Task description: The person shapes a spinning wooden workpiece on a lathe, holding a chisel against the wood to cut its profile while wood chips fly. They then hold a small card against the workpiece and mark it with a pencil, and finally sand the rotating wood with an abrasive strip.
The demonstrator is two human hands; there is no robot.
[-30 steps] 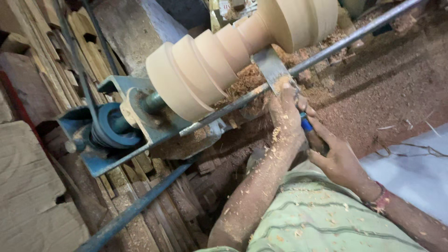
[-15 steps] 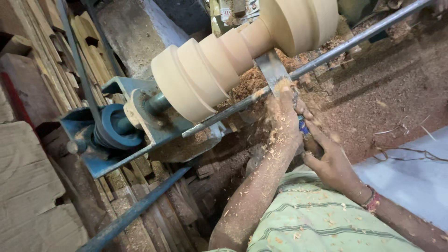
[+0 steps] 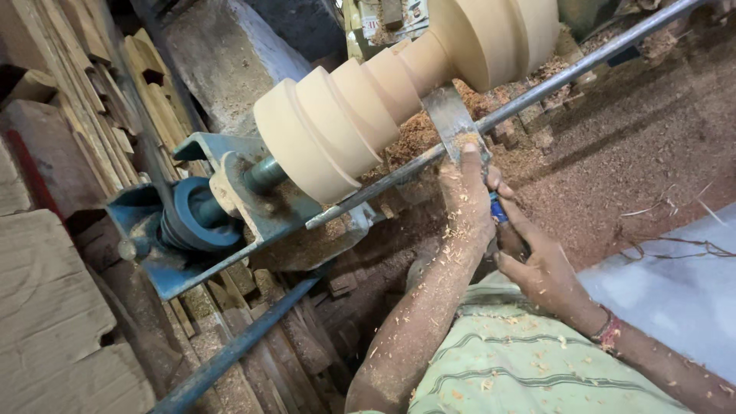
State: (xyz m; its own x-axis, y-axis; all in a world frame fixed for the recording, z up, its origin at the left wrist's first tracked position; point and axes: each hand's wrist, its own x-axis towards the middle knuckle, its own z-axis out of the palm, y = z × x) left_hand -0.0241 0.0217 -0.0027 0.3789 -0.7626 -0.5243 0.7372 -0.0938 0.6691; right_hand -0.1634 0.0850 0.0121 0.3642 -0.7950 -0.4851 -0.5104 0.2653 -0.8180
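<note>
A pale stepped wooden workpiece (image 3: 368, 107) sits on a blue metal lathe (image 3: 192, 222). A wide flat chisel blade (image 3: 451, 115) rests on a long metal bar (image 3: 552, 88) and meets the narrow neck of the wood. My left hand (image 3: 464, 192), dusted with shavings, is closed on the chisel just behind the blade. My right hand (image 3: 537, 261) grips the chisel's blue handle (image 3: 498, 211) lower down, close to my green striped shirt.
Stacked wooden boards and planks (image 3: 84, 100) fill the left side. Sawdust and shavings (image 3: 613, 153) cover the ground at right. A pale sheet (image 3: 675, 291) lies at lower right. A blue pulley (image 3: 188, 218) sits at the lathe's left end.
The view has shifted slightly, so the lathe and workpiece sit a little further right. Both hands keep the same hold on the chisel against the wood.
</note>
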